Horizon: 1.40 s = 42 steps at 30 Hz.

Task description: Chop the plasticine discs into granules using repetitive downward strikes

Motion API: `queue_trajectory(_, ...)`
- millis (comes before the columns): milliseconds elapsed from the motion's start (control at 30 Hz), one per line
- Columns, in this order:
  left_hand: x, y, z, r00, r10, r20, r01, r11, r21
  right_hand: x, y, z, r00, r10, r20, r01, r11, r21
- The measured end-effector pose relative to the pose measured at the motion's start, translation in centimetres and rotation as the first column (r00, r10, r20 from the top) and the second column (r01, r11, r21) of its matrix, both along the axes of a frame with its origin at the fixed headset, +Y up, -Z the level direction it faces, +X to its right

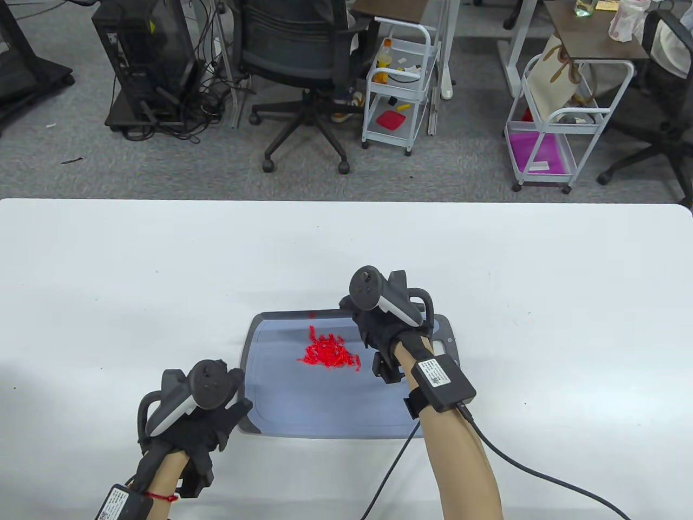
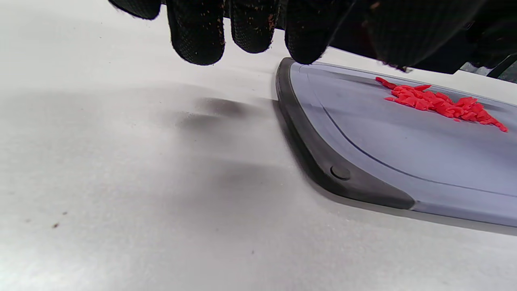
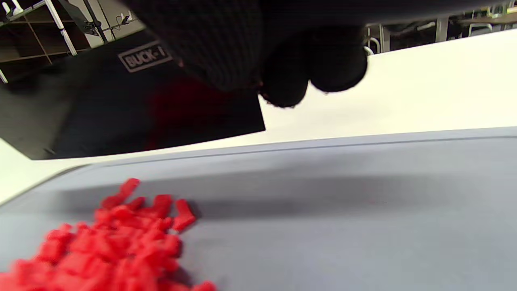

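Note:
A pile of red plasticine granules (image 1: 327,353) lies on the middle of a grey-blue cutting board (image 1: 325,411). My right hand (image 1: 376,330) is over the board's far right part, just right of the pile. In the right wrist view its fingers (image 3: 335,68) grip a black knife whose broad blade (image 3: 121,105), marked BUCK, is held above the board (image 3: 363,226) behind the granules (image 3: 113,242). My left hand (image 1: 222,411) is at the board's near left corner. Its fingertips (image 2: 198,44) hang empty just above the table, next to the board's dark rim (image 2: 323,169).
The board lies on a white table (image 1: 108,281), with bare surface around it. A black cable (image 1: 520,466) runs from my right wrist across the near right of the table. Office chairs and white carts stand on the floor beyond the far edge.

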State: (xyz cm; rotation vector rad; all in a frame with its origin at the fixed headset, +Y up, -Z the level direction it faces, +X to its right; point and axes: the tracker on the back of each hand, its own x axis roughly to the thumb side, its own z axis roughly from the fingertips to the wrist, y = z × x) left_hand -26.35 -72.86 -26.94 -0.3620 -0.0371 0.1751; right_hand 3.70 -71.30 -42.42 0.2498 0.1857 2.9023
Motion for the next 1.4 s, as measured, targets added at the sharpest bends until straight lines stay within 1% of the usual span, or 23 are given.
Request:
queue_trajectory(33,0.0,0.0,0.0,1.0,0.003,-0.001,-0.003,1.0,0.0,-0.1,-0.4,-0.2,1.0,0.001,0.003,-0.001,1.0,0.009)
queue_trajectory(167,0.0,0.0,0.0,1.0,-0.002,0.0,0.002,1.0,-0.005,0.1,-1.4,-0.6,1.0,-0.026,-0.004,0.026,0.999,-0.034)
queue_trajectory(200,0.0,0.0,0.0,1.0,-0.002,0.0,0.002,1.0,-0.004,0.3,-1.5,-0.5,0.999,-0.048,0.003,0.048,0.999,-0.018)
queue_trajectory(267,0.0,0.0,-0.1,1.0,0.006,-0.003,-0.006,1.0,-0.001,0.7,-1.5,0.0,0.999,-0.036,-0.023,0.035,0.998,-0.046)
queue_trajectory(367,0.0,0.0,-0.1,1.0,0.006,-0.002,-0.006,1.0,0.003,1.2,-1.2,1.3,0.998,-0.005,-0.069,0.001,0.998,-0.057)
queue_trajectory(533,0.2,-0.3,-0.1,1.0,0.004,0.003,-0.004,1.0,-0.008,1.9,-1.0,2.9,0.995,0.01,-0.1,-0.014,0.999,-0.036)
queue_trajectory(567,0.2,-0.3,-0.1,1.0,0.004,0.004,-0.003,1.0,-0.008,1.9,-1.0,3.2,0.995,0.012,-0.101,-0.015,1.0,-0.021)
queue_trajectory(633,0.2,-0.2,-0.1,1.0,0.003,0.005,-0.003,1.0,-0.008,2.4,-0.6,3.7,0.996,-0.012,-0.084,0.016,0.999,0.048)
queue_trajectory(700,0.1,-0.2,-0.2,1.0,0.008,0.004,-0.008,1.0,-0.005,3.0,0.1,4.4,0.998,-0.039,-0.053,0.043,0.997,0.064)
queue_trajectory(800,0.0,-0.1,-0.2,1.0,0.009,-0.001,-0.009,1.0,0.017,4.4,2.0,6.5,1.0,-0.013,0.001,0.013,0.984,0.179)
queue_trajectory(867,0.0,-0.2,-0.2,1.0,0.003,0.0,-0.003,1.0,0.018,5.8,3.1,8.4,0.996,-0.002,0.085,-0.016,0.978,0.209)
queue_trajectory(900,0.1,-0.3,-0.2,1.0,0.0,0.005,0.0,1.0,0.013,6.8,3.6,9.3,0.99,-0.014,0.139,-0.015,0.979,0.201)
queue_trajectory(967,0.1,-0.3,-0.2,1.0,0.006,0.004,-0.006,1.0,0.014,8.4,4.0,11.2,0.972,-0.033,0.233,-0.017,0.978,0.21)
queue_trajectory(1000,0.1,-0.3,-0.2,1.0,0.008,0.005,-0.008,1.0,0.014,9.3,4.1,12.1,0.96,-0.016,0.281,-0.047,0.975,0.219)
queue_trajectory(1067,0.2,-0.3,-0.2,1.0,0.008,0.006,-0.008,1.0,0.023,10.8,3.7,13.8,0.923,0.024,0.383,-0.117,0.969,0.219)
queue_trajectory(1100,0.2,-0.3,-0.2,1.0,0.004,0.006,-0.004,1.0,0.024,11.5,3.2,14.6,0.903,0.039,0.428,-0.146,0.965,0.219)
queue_trajectory(1200,0.3,-0.4,-0.4,1.0,-0.004,0.013,0.004,1.0,0.024,12.5,1.1,15.7,0.856,0.057,0.513,-0.171,0.969,0.177)
queue_trajectory(1233,0.3,-0.4,-0.4,1.0,-0.004,0.013,0.004,1.0,0.023,12.5,0.7,15.8,0.845,0.065,0.531,-0.181,0.969,0.169)
queue_trajectory(1300,0.4,-0.5,-0.4,1.0,-0.004,0.012,0.004,1.0,0.019,11.8,-0.5,15.8,0.822,0.156,0.548,-0.252,0.962,0.104)
queue_trajectory(1367,0.4,-0.6,-0.2,1.0,-0.018,0.013,0.018,1.0,0.01,11.0,-1.1,15.7,0.814,0.24,0.529,-0.312,0.949,0.049)
queue_trajectory(1400,0.4,-0.7,-0.2,1.0,-0.023,0.014,0.023,1.0,0.007,10.7,-1.3,15.7,0.814,0.256,0.521,-0.322,0.946,0.04)
